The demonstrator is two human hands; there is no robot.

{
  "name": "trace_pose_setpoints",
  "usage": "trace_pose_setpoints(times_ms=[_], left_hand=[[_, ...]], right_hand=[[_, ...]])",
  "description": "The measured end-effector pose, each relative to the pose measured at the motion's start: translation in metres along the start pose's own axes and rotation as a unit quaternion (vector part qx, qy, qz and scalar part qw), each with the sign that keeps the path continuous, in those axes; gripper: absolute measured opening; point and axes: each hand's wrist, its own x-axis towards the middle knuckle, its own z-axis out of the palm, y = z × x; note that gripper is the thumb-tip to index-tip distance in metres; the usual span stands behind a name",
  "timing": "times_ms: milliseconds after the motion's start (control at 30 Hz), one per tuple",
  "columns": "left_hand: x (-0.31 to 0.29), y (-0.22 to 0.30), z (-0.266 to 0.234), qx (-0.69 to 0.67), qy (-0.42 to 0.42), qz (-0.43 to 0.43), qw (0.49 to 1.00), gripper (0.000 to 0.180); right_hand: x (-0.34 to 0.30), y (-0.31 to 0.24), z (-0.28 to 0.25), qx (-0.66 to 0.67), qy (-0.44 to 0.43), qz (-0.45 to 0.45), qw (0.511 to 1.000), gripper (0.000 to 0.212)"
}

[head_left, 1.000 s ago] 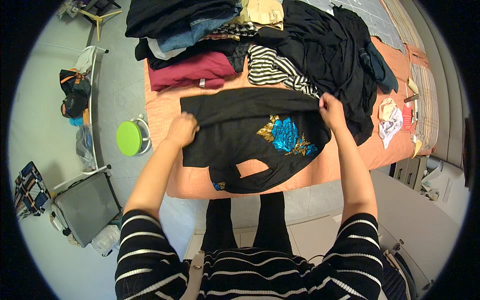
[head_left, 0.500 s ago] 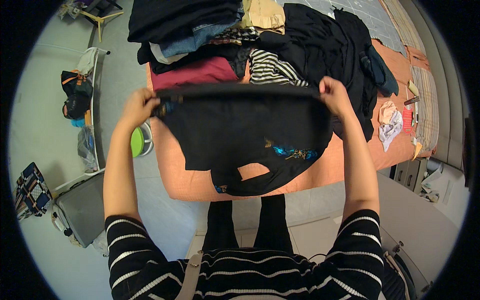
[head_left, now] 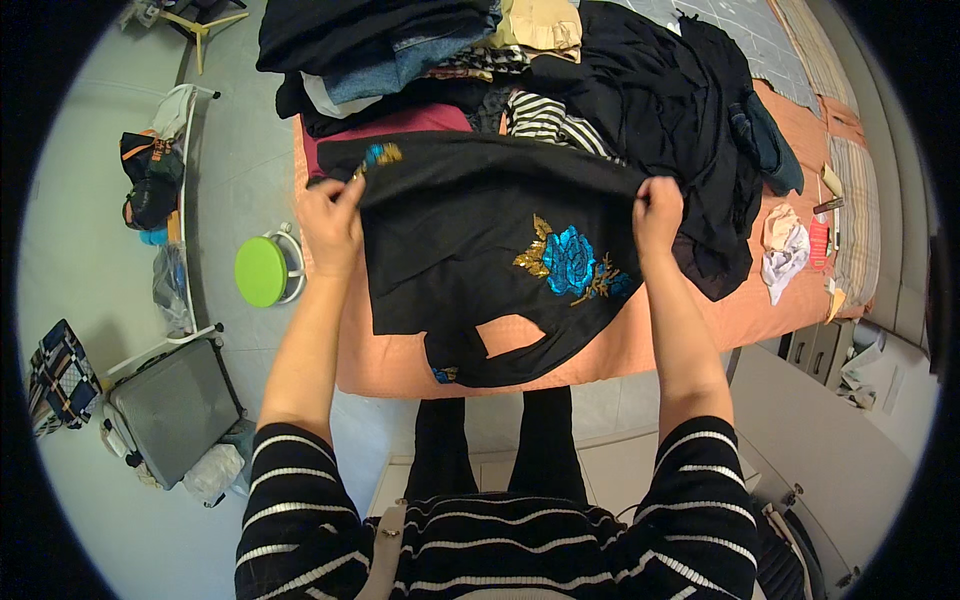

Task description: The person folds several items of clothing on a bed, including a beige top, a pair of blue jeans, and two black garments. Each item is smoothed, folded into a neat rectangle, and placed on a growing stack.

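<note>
A black garment with blue and gold sequin flowers lies spread on the near part of the bed, its neck opening toward me. My left hand pinches its cloth at the left, just below a small blue and gold flower near a sleeve end. At the right, my right hand is closed on the garment's edge, thumb and fingers pressed together. A large sequin rose shows between the hands, nearer the right one. Folds under the garment's far edge are hidden.
Piled clothes stand at the far left of the orange bedspread. A striped cloth and heaped black clothing lie beyond the garment. Left of the bed are a green stool and a grey suitcase.
The garment's far edge has come down flatter, uncovering the large rose. My left hand has moved right and inward along the cloth; my right hand has shifted slightly nearer to me.
</note>
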Motion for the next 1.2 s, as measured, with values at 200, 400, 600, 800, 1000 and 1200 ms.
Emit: trace_pose_setpoints(times_ms=[200, 400, 600, 800, 1000, 1200], left_hand=[[-0.128, 0.041, 0.012, -0.067, -0.099, -0.183, 0.976, 0.049], [-0.228, 0.041, 0.045, -0.3, -0.124, -0.567, 0.757, 0.045], [-0.167, 0.063, -0.024, -0.484, -0.13, -0.709, 0.495, 0.016], [-0.211, 0.062, -0.073, -0.299, -0.123, -0.711, 0.625, 0.02], [-0.184, 0.19, -0.051, -0.399, -0.352, -0.102, 0.841, 0.067], [-0.198, 0.266, -0.019, -0.369, -0.46, 0.011, 0.807, 0.056]], right_hand=[[-0.124, 0.012, -0.004, 0.01, -0.035, 0.161, 0.986, 0.042], [-0.254, -0.037, 0.01, 0.292, -0.073, 0.64, 0.707, 0.027], [-0.238, -0.095, -0.033, 0.513, -0.121, 0.68, 0.51, 0.009], [-0.247, -0.092, -0.096, 0.631, -0.093, 0.666, 0.385, 0.037], [-0.234, -0.122, -0.108, 0.642, -0.106, 0.686, 0.324, 0.029], [-0.219, -0.128, -0.098, 0.619, -0.022, 0.691, 0.374, 0.018]])
